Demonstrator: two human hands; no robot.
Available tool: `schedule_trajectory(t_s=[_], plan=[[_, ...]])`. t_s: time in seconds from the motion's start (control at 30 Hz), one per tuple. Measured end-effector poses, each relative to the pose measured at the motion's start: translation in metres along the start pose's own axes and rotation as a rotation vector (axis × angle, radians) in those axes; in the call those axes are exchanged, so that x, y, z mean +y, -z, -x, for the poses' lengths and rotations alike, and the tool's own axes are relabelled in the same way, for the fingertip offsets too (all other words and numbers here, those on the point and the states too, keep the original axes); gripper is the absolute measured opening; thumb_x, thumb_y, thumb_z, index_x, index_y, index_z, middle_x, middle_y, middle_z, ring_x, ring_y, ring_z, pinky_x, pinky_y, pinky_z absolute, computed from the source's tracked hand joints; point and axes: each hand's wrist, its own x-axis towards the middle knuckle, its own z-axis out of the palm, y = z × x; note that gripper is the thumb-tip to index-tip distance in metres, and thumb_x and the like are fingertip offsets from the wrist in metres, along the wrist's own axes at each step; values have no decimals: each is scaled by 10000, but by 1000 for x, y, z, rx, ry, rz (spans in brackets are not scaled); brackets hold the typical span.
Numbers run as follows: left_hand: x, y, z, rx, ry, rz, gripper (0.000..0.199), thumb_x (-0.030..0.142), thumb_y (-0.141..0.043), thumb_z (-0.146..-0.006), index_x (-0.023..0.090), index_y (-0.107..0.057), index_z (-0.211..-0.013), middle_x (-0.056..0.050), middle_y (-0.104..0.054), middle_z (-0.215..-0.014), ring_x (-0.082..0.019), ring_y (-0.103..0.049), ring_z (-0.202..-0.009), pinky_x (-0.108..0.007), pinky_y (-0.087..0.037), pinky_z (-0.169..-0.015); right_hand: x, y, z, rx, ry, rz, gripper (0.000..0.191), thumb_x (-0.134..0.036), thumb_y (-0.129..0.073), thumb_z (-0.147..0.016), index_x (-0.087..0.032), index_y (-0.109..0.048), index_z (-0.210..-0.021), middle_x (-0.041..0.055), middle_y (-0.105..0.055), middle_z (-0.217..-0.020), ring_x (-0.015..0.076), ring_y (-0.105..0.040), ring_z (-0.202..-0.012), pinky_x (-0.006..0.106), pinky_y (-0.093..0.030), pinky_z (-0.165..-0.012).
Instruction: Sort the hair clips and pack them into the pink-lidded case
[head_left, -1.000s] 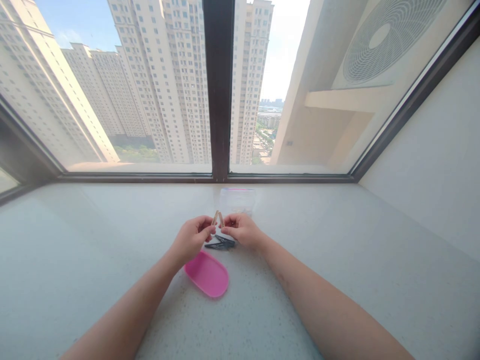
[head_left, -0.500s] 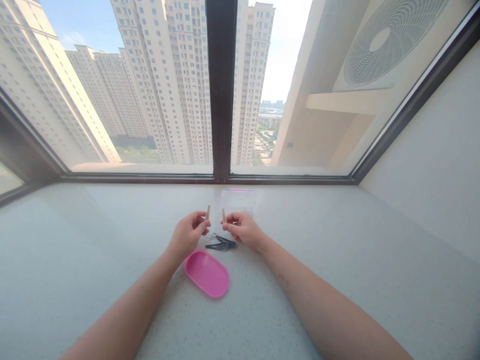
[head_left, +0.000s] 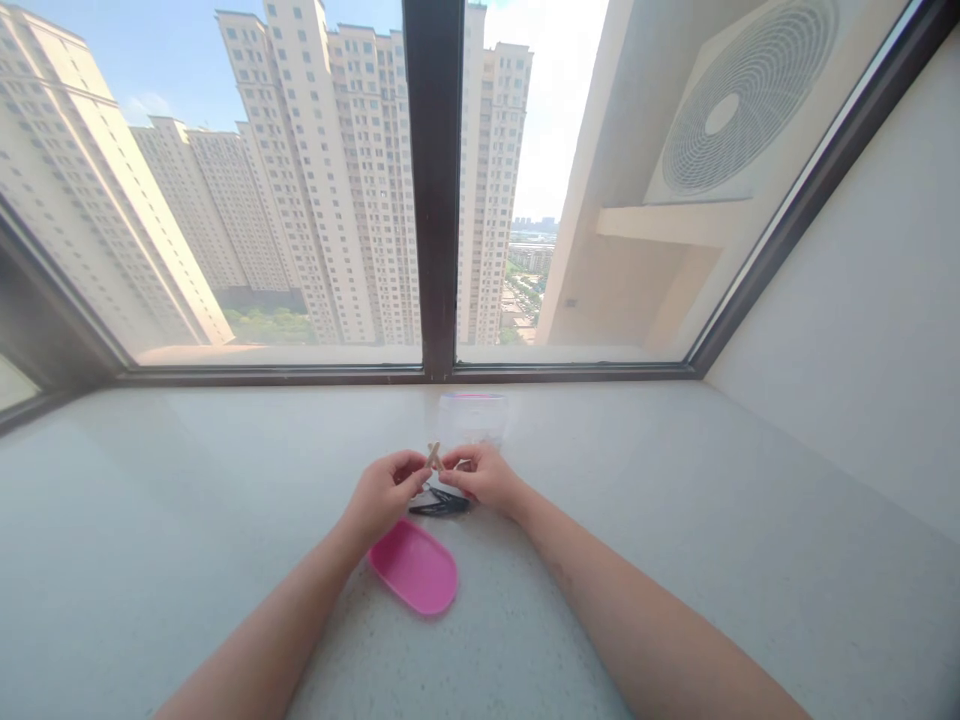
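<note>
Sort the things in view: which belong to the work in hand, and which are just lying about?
In hand: two small tan pieces, held in left hand and right hand.
Apparently lying about: pink tray, dark slender pieces, clear bag.

I counted two hands of mine, one left hand (head_left: 385,488) and one right hand (head_left: 484,479), with two small tan pieces (head_left: 433,456), one to each. I had one pink tray (head_left: 417,570), one clear bag (head_left: 474,418) and at least two dark clips (head_left: 442,503), whose overlap hid the exact number. I also saw one dark upright window bar (head_left: 436,190) and one fan unit (head_left: 750,105)
</note>
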Motion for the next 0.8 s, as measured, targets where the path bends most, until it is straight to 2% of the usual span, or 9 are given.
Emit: schedule_trajectory(t_s=[0.17,0.33,0.5,0.63,0.8], plan=[[-4,-2,-1,-10,-15,-15,265,338,-556,-790,140,-676,-919,-31,-676,-697,-145,-551,-589,-236,-422,-572,4,2,-2,-9,17,17,324,-396,-727,-655,-132,-666,-833,-57,-491,-498,59,-399,-393,182,-271,-374],[-12,-4,-3,-34,-66,-41,260,280,-531,-796,167,-699,-959,-47,-711,-798,-193,-626,-756,-258,-451,-694,3,1,-3,-39,51,23,308,-376,-743,-637,-117,-666,-786,-35,-538,-545,56,-421,-420,183,-315,-401],[-11,-7,-3,-28,-79,-72,233,298,-529,-793,153,-694,-871,-46,-711,-775,-200,-637,-754,-260,-450,-693,7,1,-6,-30,41,14,317,-370,-774,-588,-125,-641,-740,-36,-545,-531,66,-448,-413,184,-329,-388],[-13,-7,-3,30,-81,-129,242,345,-518,-799,155,-663,-764,-29,-690,-706,-186,-622,-690,-252,-437,-645,8,1,-7,-24,19,2,324,-391,-766,-596,-135,-618,-727,-39,-546,-526,75,-469,-404,189,-343,-377],[-19,-8,-7,71,-107,-130,237,364,-528,-787,163,-648,-752,-21,-675,-710,-180,-607,-694,-246,-434,-640,10,1,-8,-18,16,-24,349,-414,-770,-594,-141,-589,-716,-40,-552,-553,77,-489,-410,188,-348,-372]])
